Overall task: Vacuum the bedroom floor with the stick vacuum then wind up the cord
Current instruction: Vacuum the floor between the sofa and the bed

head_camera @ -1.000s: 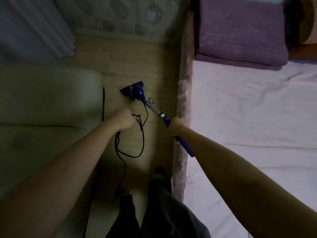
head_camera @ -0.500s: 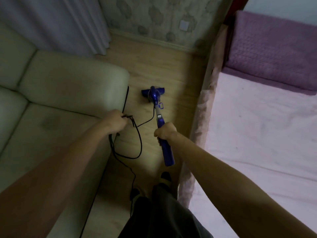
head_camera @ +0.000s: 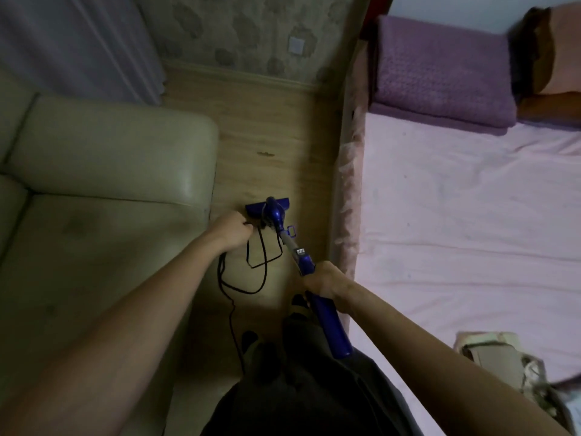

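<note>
Sofa (head_camera: 110,158) far left. Left hand (head_camera: 231,229) grips a bunch of cord (head_camera: 256,265) w/ fingers curled, prob. keeping the slack off the floor (head_camera: 267,127) and clear of the head. Vacuum (head_camera: 301,262) stands on the floor strip btwn sofa and bed (head_camera: 471,215). Right hand (head_camera: 323,278) clamps round its blue handle, steering. Hands apart.

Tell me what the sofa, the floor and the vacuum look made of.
Sofa: leather or faux leather, judging by its smooth cream skin and soft sheen. Floor: wood-look planks, possibly laminate, with visible grain. Stick vacuum: glossy blue plastic, apparently with a grey metal tube section.
</note>
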Demonstrator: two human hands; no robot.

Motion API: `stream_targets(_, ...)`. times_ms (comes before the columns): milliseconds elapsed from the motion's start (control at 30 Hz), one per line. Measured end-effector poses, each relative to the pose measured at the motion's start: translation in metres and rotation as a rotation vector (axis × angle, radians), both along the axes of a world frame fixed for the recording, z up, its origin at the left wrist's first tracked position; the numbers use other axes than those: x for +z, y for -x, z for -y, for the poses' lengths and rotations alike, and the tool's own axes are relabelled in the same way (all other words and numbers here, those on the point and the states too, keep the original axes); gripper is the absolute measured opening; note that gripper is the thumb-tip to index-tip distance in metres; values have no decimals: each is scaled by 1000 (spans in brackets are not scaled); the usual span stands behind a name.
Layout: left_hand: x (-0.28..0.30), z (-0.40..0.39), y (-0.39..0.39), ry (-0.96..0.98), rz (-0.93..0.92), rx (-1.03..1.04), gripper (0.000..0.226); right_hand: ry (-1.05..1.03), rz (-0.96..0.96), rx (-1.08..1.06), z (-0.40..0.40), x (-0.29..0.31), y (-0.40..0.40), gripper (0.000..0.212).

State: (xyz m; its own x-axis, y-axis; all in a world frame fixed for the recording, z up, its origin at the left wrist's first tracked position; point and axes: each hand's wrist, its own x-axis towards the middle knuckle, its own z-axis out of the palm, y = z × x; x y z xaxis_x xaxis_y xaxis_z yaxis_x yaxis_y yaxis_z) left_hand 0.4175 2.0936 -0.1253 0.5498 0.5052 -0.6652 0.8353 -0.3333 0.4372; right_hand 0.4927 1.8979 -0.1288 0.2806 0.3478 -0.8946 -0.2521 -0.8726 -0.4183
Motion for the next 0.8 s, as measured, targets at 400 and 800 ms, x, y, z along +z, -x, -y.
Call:
stream_targets(400, 3, -10, 20, -15, 39, -10, 27, -288, -131, -103, -16, 28, 0, 85)
stream_targets(800, 5, -24, 21, -25, 37, -5, 30, -241, -38, -66, -31, 26, -17, 70)
